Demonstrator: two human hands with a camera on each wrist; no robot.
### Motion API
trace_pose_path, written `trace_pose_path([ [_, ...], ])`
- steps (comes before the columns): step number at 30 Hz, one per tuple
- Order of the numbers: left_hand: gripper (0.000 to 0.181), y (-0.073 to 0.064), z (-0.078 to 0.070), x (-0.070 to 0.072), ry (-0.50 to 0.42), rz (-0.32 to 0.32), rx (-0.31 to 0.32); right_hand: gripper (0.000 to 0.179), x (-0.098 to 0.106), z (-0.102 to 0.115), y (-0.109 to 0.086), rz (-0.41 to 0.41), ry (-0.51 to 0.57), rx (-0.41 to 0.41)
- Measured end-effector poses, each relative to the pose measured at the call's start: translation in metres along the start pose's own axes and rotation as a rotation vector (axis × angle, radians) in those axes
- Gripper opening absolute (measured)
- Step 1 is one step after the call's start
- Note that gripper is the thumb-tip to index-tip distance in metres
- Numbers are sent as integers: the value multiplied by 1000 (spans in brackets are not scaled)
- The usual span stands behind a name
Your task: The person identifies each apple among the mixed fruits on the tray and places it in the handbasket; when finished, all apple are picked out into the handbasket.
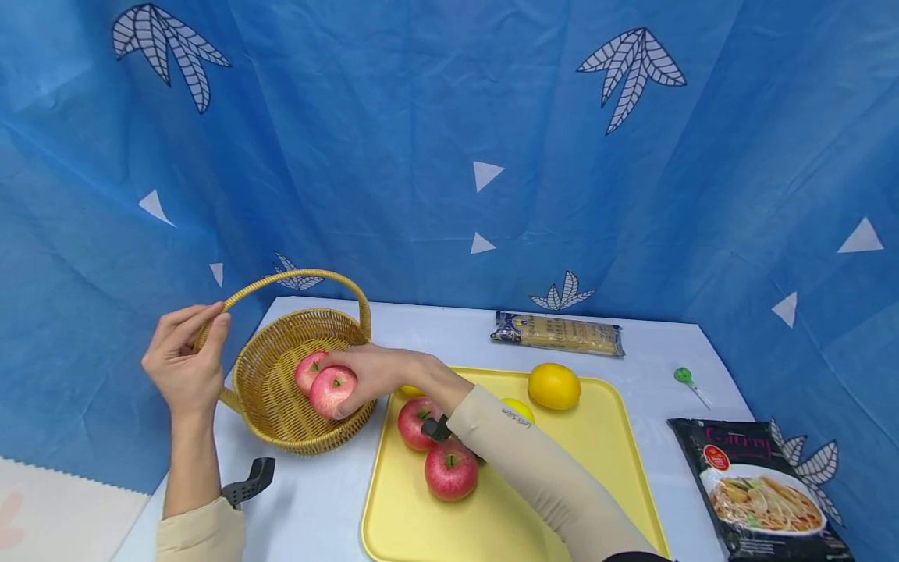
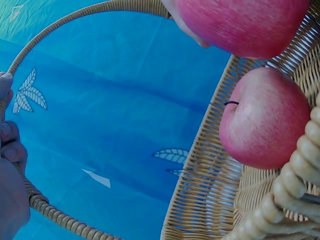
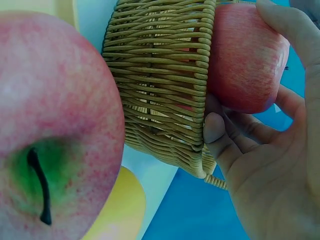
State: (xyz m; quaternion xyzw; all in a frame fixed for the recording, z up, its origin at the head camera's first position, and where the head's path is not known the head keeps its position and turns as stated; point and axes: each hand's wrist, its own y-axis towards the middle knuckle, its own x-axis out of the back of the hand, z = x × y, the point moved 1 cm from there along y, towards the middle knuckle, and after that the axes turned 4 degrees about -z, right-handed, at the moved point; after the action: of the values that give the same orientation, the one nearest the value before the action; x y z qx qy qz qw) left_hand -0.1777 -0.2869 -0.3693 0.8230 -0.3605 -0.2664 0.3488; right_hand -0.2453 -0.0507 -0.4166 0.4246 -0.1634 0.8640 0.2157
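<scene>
My left hand (image 1: 186, 361) pinches the arched handle (image 1: 302, 275) of a woven wicker basket (image 1: 256, 390), on the handle's left side. Over the basket's right rim reaches my right hand (image 1: 375, 373), its thumb and fingers around a red apple (image 1: 333, 393). In the right wrist view that apple (image 3: 247, 60) is at the basket's mouth, gripped between thumb and fingers. Another apple (image 2: 267, 117) lies inside the basket, seen in the left wrist view with its stem toward the handle side.
Right of the basket lies a yellow tray (image 1: 590, 476) with two apples (image 1: 451, 470) and several yellow fruits, one a lemon (image 1: 554, 386). Behind it is a noodle packet (image 1: 558, 333). A green lollipop (image 1: 684, 376) and a black food bag (image 1: 758, 488) lie at the right.
</scene>
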Motion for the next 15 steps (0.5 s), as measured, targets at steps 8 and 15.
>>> trace_pose_path([
  [8,16,0,0,0,11,4,10,80,-2,0,3,4,-18,-16],
  [15,16,0,0,0,20,6,6,82,-5,-4,10,-4,-61,-27],
])
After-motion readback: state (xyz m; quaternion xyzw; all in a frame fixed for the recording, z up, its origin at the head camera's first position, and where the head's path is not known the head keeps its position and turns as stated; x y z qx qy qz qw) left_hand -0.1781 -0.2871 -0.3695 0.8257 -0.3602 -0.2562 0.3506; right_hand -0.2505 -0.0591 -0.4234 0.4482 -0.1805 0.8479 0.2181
